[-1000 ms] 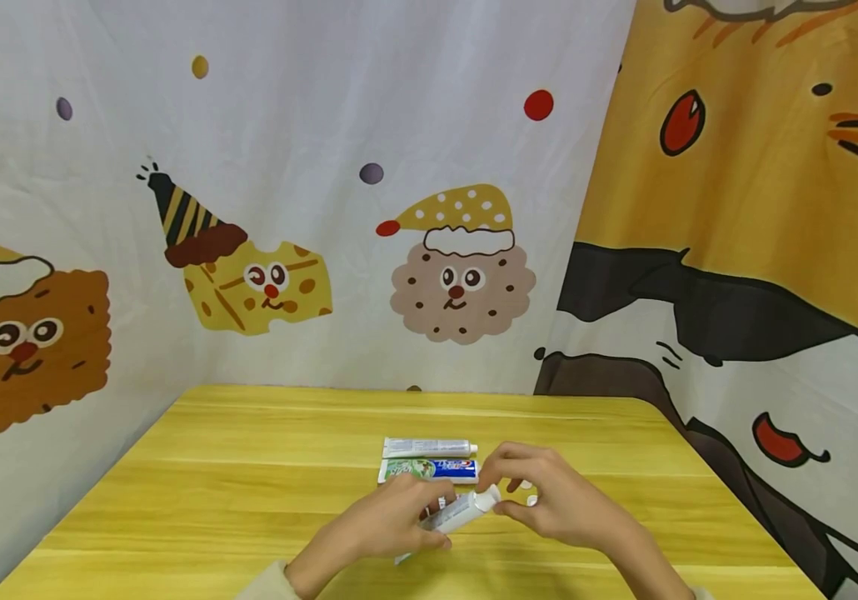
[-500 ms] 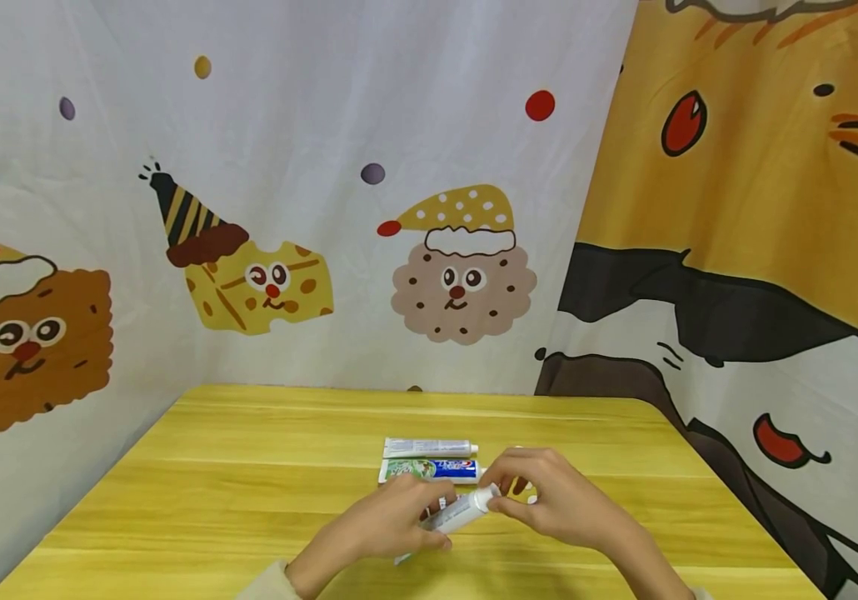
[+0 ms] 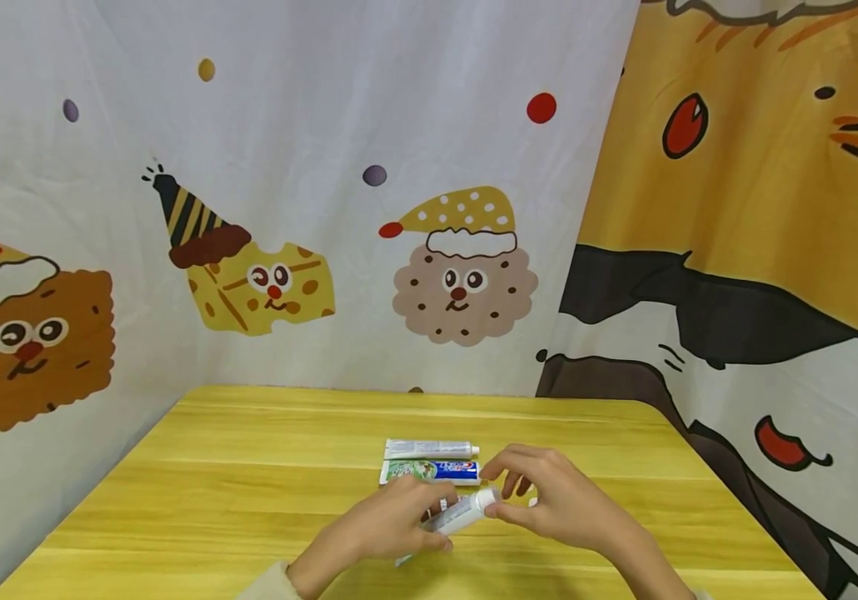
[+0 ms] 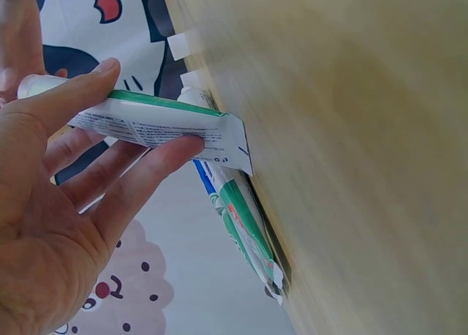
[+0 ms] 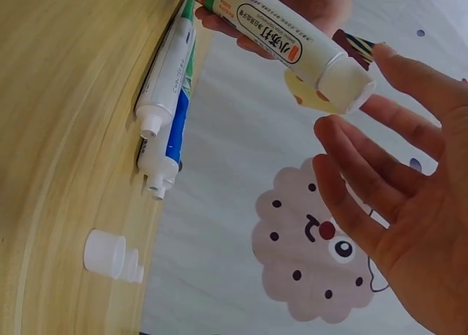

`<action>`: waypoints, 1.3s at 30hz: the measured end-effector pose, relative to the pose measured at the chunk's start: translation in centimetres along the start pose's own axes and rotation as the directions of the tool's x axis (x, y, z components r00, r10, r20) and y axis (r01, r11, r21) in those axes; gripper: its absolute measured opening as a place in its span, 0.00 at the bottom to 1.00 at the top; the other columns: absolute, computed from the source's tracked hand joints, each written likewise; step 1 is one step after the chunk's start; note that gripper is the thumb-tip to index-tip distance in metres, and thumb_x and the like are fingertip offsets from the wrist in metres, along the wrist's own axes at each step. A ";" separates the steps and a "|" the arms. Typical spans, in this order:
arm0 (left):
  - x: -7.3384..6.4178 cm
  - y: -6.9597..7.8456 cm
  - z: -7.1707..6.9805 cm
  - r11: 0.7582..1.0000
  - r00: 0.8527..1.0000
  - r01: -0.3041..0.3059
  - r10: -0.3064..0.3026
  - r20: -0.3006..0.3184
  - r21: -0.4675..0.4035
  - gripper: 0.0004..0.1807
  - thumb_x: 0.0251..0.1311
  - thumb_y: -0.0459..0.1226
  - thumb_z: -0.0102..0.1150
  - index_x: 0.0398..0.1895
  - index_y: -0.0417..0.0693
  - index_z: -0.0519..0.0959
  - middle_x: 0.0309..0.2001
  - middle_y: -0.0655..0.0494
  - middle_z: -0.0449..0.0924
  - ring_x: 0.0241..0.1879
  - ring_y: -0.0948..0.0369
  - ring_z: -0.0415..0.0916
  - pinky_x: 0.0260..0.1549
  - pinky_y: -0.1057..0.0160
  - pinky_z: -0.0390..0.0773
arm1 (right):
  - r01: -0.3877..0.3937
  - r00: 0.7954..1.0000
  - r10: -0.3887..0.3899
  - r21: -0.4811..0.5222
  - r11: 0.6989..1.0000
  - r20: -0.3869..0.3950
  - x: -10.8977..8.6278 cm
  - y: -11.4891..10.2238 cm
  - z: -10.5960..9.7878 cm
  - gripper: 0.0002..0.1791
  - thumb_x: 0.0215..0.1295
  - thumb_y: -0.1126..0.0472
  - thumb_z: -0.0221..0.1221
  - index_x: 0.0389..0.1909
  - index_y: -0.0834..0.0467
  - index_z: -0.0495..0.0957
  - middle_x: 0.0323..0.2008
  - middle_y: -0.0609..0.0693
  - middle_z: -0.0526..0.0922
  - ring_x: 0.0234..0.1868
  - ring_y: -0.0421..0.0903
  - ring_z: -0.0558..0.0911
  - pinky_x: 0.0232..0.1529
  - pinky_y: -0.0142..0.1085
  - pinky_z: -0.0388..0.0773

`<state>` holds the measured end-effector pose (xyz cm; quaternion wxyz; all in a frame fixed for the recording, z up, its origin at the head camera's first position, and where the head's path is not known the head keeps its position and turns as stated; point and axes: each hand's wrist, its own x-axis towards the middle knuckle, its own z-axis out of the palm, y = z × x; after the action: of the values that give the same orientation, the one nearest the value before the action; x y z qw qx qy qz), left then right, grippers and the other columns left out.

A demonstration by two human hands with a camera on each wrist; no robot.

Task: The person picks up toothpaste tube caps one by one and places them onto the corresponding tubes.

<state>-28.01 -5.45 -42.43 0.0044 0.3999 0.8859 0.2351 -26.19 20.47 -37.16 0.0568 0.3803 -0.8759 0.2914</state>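
My left hand [image 3: 399, 521] grips a white toothpaste tube [image 3: 461, 517], its capped end tilted up to the right. Thumb and fingers lie along both sides of the tube in the left wrist view, and its crimped end is close over the table. Green and orange print shows on the tube in the right wrist view, with a white cap [image 5: 345, 85] on its end. My right hand [image 3: 556, 500] is right at that cap, thumb on one side and loosely bent fingers spread on the other.
On the wooden table [image 3: 249, 467] behind the held tube lie a pale toothpaste tube [image 3: 429, 450] and a green-and-blue one [image 3: 455, 472]. Another white tube [image 5: 167, 75] lies nearest in the right wrist view. Loose white caps [image 5: 104, 253] stand near the tubes' bare nozzles.
My right fingers shift around the cap and now sit more loosely spread beside it. The left hand and its toothpaste tube hold nearly still.
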 end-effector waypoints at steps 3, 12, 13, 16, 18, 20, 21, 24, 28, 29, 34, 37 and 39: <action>0.0 0.0 0.0 1.000 1.000 0.006 -0.006 0.003 0.003 0.18 0.57 0.45 0.76 0.49 0.56 0.82 0.41 0.63 0.88 0.36 0.75 0.80 0.34 0.75 0.77 | 0.015 1.000 -0.015 -0.020 1.000 -0.010 -0.1 0.1 0.1 0.14 0.62 0.53 0.73 0.47 0.45 0.83 0.44 0.39 0.86 0.37 0.31 0.81 0.33 0.31 0.83; 0.0 0.0 0.0 1.000 1.000 0.010 -0.010 0.007 0.004 0.19 0.57 0.45 0.76 0.50 0.56 0.82 0.41 0.63 0.88 0.37 0.74 0.80 0.34 0.75 0.77 | 0.092 0.996 -0.092 -0.030 0.995 -0.002 0.0 0.2 0.2 0.19 0.57 0.64 0.75 0.47 0.45 0.83 0.44 0.39 0.85 0.37 0.33 0.81 0.34 0.31 0.84; 0.1 0.0 0.0 1.000 1.000 0.009 -0.009 0.007 0.003 0.19 0.57 0.45 0.76 0.50 0.56 0.82 0.41 0.63 0.88 0.37 0.74 0.80 0.34 0.75 0.77 | 0.096 0.995 -0.096 -0.028 0.995 0.002 0.0 0.2 0.2 0.19 0.58 0.65 0.74 0.47 0.45 0.83 0.45 0.39 0.85 0.38 0.33 0.81 0.34 0.31 0.84; 0.1 0.0 0.0 1.000 1.000 0.006 -0.006 0.004 -0.002 0.18 0.57 0.45 0.76 0.50 0.56 0.82 0.41 0.63 0.88 0.37 0.74 0.80 0.34 0.75 0.77 | 0.095 0.995 -0.095 -0.024 0.995 0.009 0.1 0.1 0.2 0.19 0.58 0.68 0.74 0.47 0.46 0.83 0.44 0.40 0.85 0.38 0.31 0.81 0.34 0.30 0.83; 0.1 -0.1 0.0 1.000 1.000 0.005 -0.005 0.002 -0.005 0.18 0.57 0.45 0.76 0.50 0.56 0.82 0.41 0.64 0.88 0.36 0.74 0.80 0.34 0.75 0.77 | 0.090 0.996 -0.090 -0.023 0.996 0.012 0.1 0.1 0.2 0.20 0.58 0.69 0.73 0.46 0.46 0.83 0.44 0.40 0.85 0.38 0.31 0.81 0.34 0.29 0.83; 0.2 -0.1 0.0 1.000 1.000 0.002 -0.002 -0.001 -0.007 0.18 0.57 0.45 0.76 0.49 0.56 0.82 0.41 0.63 0.88 0.36 0.74 0.80 0.34 0.75 0.77 | 0.081 0.997 -0.081 -0.025 0.996 0.014 0.1 0.0 0.2 0.19 0.58 0.69 0.73 0.46 0.46 0.83 0.44 0.40 0.85 0.37 0.31 0.81 0.33 0.29 0.83; 0.2 -0.1 0.0 1.000 1.000 0.001 -0.001 -0.002 -0.008 0.18 0.57 0.45 0.76 0.50 0.56 0.82 0.41 0.63 0.88 0.37 0.74 0.80 0.34 0.75 0.77 | 0.076 0.997 -0.076 -0.027 0.997 0.015 0.1 0.0 0.2 0.19 0.58 0.68 0.73 0.46 0.46 0.84 0.43 0.40 0.85 0.37 0.30 0.81 0.33 0.29 0.83; 0.1 -0.2 0.1 1.000 1.000 0.000 0.000 -0.001 -0.011 0.18 0.57 0.45 0.76 0.49 0.56 0.82 0.41 0.63 0.88 0.37 0.74 0.80 0.34 0.75 0.77 | 0.057 0.998 -0.056 -0.035 0.998 0.024 0.0 0.0 0.2 0.16 0.60 0.65 0.73 0.46 0.46 0.84 0.43 0.39 0.86 0.37 0.29 0.80 0.33 0.29 0.82; 0.1 -0.1 0.1 1.000 1.000 0.000 0.000 0.002 -0.011 0.18 0.57 0.45 0.76 0.49 0.56 0.82 0.41 0.63 0.88 0.37 0.74 0.81 0.34 0.75 0.77 | 0.046 0.999 -0.045 -0.052 0.998 0.028 0.0 0.0 0.2 0.12 0.63 0.60 0.72 0.45 0.45 0.83 0.41 0.38 0.86 0.36 0.28 0.80 0.32 0.29 0.82; 0.1 -0.1 0.0 1.000 1.000 -0.001 0.001 0.002 -0.009 0.18 0.57 0.45 0.76 0.49 0.56 0.82 0.41 0.63 0.88 0.37 0.74 0.81 0.34 0.75 0.77 | 0.045 0.999 -0.043 -0.056 0.997 0.027 0.0 0.0 0.2 0.11 0.64 0.59 0.71 0.45 0.45 0.83 0.41 0.38 0.86 0.36 0.28 0.80 0.31 0.29 0.82; 0.2 0.0 0.0 1.000 1.000 -0.014 0.014 0.003 0.001 0.18 0.58 0.45 0.76 0.49 0.56 0.82 0.41 0.63 0.88 0.37 0.74 0.81 0.34 0.76 0.77 | 0.036 0.999 -0.034 -0.066 0.997 0.027 -0.1 0.1 0.0 0.07 0.67 0.51 0.69 0.44 0.44 0.83 0.40 0.37 0.86 0.35 0.27 0.79 0.31 0.30 0.81; 0.1 0.0 0.0 1.000 1.000 -0.016 0.016 0.003 0.006 0.18 0.58 0.45 0.76 0.49 0.56 0.82 0.41 0.63 0.88 0.37 0.74 0.80 0.34 0.76 0.77 | 0.029 0.999 -0.027 -0.066 0.997 0.033 -0.1 0.1 0.1 0.07 0.70 0.47 0.66 0.44 0.43 0.84 0.38 0.35 0.85 0.34 0.27 0.79 0.31 0.29 0.81; 0.1 0.0 0.0 1.000 1.000 -0.014 0.014 0.000 0.005 0.18 0.57 0.44 0.76 0.49 0.56 0.82 0.41 0.63 0.88 0.37 0.74 0.80 0.34 0.76 0.77 | 0.024 0.999 -0.022 -0.067 0.997 0.031 0.0 0.1 0.2 0.08 0.70 0.45 0.64 0.44 0.43 0.84 0.37 0.35 0.85 0.34 0.27 0.79 0.31 0.28 0.80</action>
<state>-28.08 -5.43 -42.45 0.0018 0.4062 0.8836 0.2328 -26.28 20.44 -37.34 0.0597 0.3928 -0.8815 0.2551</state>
